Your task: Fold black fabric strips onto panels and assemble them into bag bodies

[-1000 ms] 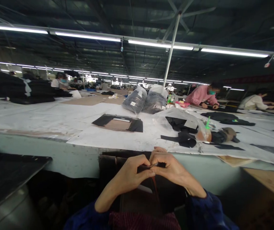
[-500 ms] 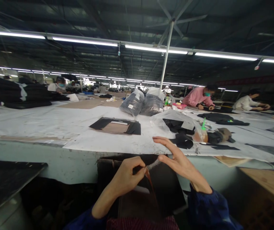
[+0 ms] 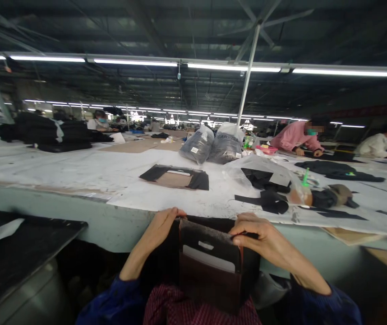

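Observation:
Over my lap, against the table edge, is a dark fabric piece (image 3: 210, 259) with a brownish lower part. A white strip (image 3: 209, 258) shows across its middle, with a small pale slot-shaped mark above it. At its upper left corner my left hand (image 3: 159, 230) grips the edge, fingertips partly hidden behind the cloth. My right hand (image 3: 256, 232) pinches the upper right edge between thumb and fingers. A reddish edge runs down both sides of the piece. Beyond my hands, a similar black-framed panel with a brown centre (image 3: 175, 179) lies flat on the white-covered table (image 3: 119, 180).
Two plastic-bagged dark bundles (image 3: 210, 144) stand further back. Black cut pieces (image 3: 268, 201), clear plastic and a green-tipped bottle (image 3: 305, 178) lie to the right. Stacked black fabric (image 3: 54, 131) sits at left. A person in pink (image 3: 295, 137) works across the table.
My left hand has moved from the middle of the piece to its upper left corner. My right hand, formerly spread, now pinches the right edge. The piece faces me more fully.

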The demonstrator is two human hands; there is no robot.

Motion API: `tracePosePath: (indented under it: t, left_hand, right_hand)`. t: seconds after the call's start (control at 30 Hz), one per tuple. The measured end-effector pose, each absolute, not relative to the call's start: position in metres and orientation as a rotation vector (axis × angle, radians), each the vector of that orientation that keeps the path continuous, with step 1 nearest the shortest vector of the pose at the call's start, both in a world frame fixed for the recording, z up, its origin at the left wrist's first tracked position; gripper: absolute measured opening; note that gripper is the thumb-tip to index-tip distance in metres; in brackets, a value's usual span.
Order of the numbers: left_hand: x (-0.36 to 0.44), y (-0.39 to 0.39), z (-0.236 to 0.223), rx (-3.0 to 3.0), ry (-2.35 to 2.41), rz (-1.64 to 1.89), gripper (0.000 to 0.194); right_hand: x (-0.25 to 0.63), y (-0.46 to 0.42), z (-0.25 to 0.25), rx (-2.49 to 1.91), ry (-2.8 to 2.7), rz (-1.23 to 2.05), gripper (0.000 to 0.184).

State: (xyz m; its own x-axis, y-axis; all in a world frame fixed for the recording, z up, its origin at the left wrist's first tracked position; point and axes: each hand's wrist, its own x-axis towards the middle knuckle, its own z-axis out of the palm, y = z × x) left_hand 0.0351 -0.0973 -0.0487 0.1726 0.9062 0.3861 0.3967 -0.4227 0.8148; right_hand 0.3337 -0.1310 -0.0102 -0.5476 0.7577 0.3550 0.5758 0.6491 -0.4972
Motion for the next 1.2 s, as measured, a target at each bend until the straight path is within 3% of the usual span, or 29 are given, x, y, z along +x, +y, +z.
tracePosePath:
  t: [0.07, 0.23, 0.5, 0.67, 0.8, 1.07, 1.2]
  left_hand:
    - [0.036, -0.099, -0.054, 2.030, 1.210, 1.116, 0.046]
    - [0.048, -0.106, -0.055, 2.176, 1.154, 0.961, 0.014]
    - [0.058, -0.111, -0.037, 1.988, 1.026, 0.877, 0.013]
    - [0.075, -0.113, -0.028, 1.981, 1.018, 0.900, 0.010]
    - [0.084, -0.113, -0.027, 1.989, 1.002, 0.901, 0.010]
    - [0.075, -0.111, -0.026, 1.923, 0.890, 0.781, 0.018]
    - [0.077, -0.116, -0.029, 2.032, 0.928, 0.781, 0.019]
  right_hand:
    - [0.341, -0.122, -0.013, -1.079, -2.250, 0.523, 0.023]
    - [0.355, -0.091, -0.029, -1.184, -2.190, 0.488, 0.028]
    - [0.340, -0.085, -0.026, -1.112, -2.160, 0.115, 0.024]
    - [0.301, -0.114, -0.018, -0.927, -2.182, 0.173, 0.018]
    - [0.275, -0.119, -0.030, -1.018, -2.207, 0.326, 0.027]
    - [0.275, -0.112, -0.041, -0.971, -1.975, 1.017, 0.020]
    - [0.275, -0.111, -0.044, -0.997, -1.910, 1.036, 0.027]
